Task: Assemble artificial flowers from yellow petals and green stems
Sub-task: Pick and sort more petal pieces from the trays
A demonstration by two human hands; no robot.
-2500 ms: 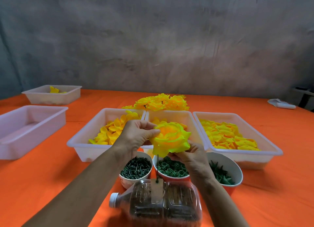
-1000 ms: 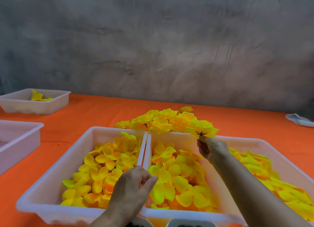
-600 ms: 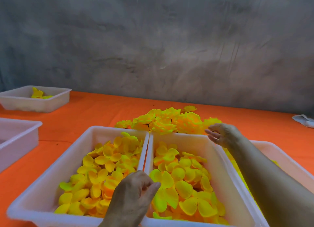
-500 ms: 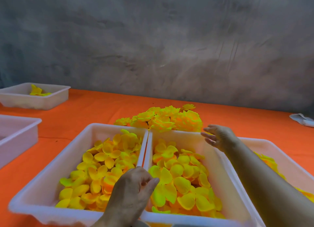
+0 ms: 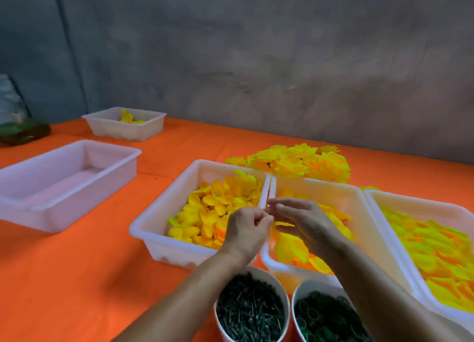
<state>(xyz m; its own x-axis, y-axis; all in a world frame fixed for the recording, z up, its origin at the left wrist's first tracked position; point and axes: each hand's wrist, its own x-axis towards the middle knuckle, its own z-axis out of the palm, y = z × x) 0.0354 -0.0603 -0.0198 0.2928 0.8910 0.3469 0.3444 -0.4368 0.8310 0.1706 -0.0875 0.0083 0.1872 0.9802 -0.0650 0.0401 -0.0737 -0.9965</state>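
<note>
My left hand (image 5: 245, 235) hovers over the seam between two white trays, fingers curled and fingertips pressed together; nothing shows between them. My right hand (image 5: 305, 223) meets it fingertip to fingertip, fingers straight and relaxed, above the middle tray (image 5: 359, 213). Loose yellow petals (image 5: 210, 208) fill the left tray (image 5: 148, 221). More petals (image 5: 289, 249) lie under my right hand. A pile of finished yellow flowers (image 5: 302, 162) sits behind the trays. Near the bottom edge stand a cup of dark green stems (image 5: 250, 313) and a cup of green rings (image 5: 323, 316).
A third petal tray (image 5: 415, 203) stands at the right. On the orange cloth to the left are an empty white tray (image 5: 64, 200) and, farther back, a small tray (image 5: 123, 131) holding a few petals. A dark green object (image 5: 23, 134) lies at the far left edge.
My right hand left the finished flower on the pile and came back to meet my left hand over the trays. The view has dropped and turned left, showing the cups again.
</note>
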